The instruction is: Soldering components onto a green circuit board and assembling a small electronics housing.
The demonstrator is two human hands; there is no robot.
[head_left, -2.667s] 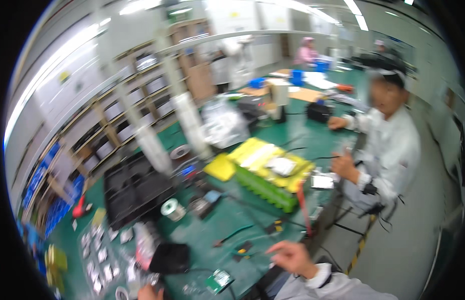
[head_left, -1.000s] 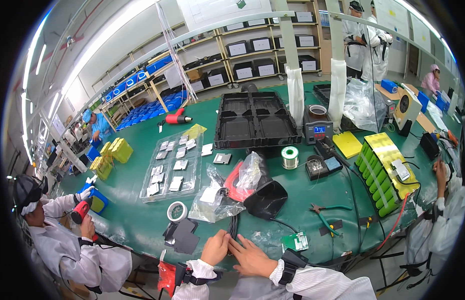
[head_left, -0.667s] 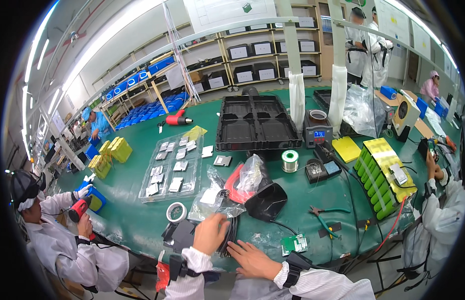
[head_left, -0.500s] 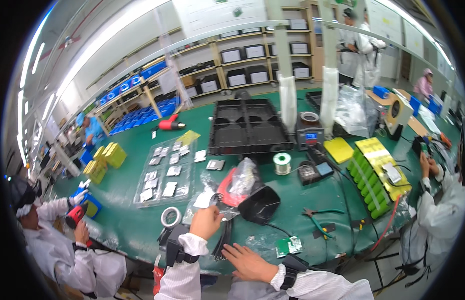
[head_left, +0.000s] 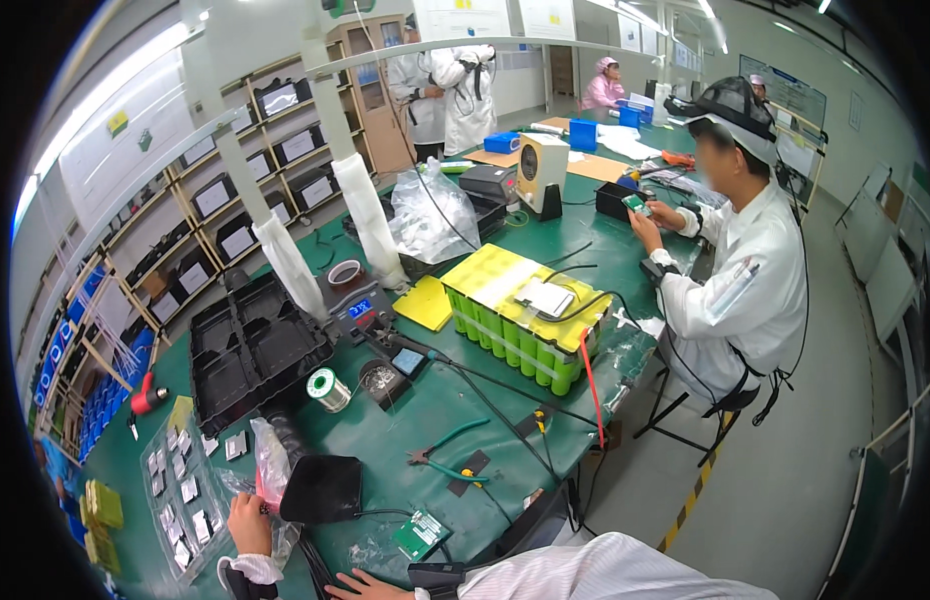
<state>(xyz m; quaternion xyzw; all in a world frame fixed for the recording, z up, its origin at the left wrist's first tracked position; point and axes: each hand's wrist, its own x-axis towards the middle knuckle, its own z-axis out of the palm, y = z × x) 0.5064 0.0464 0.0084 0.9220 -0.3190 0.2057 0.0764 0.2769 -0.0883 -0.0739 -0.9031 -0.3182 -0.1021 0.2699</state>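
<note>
My left hand (head_left: 250, 525) is closed at the lower left, its fingertips pinched beside a clear plastic bag (head_left: 272, 450) over something red. What lies between the fingers is too small to make out. My right hand (head_left: 370, 587) rests at the bottom edge with its fingers spread, partly cut off by the frame. Between the hands lies a bundle of black wires (head_left: 313, 568). Above them is a flat black piece (head_left: 323, 490) with a cable, and a green circuit board (head_left: 421, 535) sits to its right. A clear tray (head_left: 175, 490) of small silvery parts stands left of my left hand.
Green-handled pliers (head_left: 447, 452), a solder spool (head_left: 328, 390), a soldering station (head_left: 360, 315) and a large black case (head_left: 257, 345) lie beyond. A green-and-yellow battery pack (head_left: 525, 320) stands near the right table edge. A seated co-worker (head_left: 730, 270) holds a small circuit board.
The view has swung to the right, so the table things sit further left and the seated co-worker shows more fully. My left hand stays closed, and my right hand stays spread by the wires.
</note>
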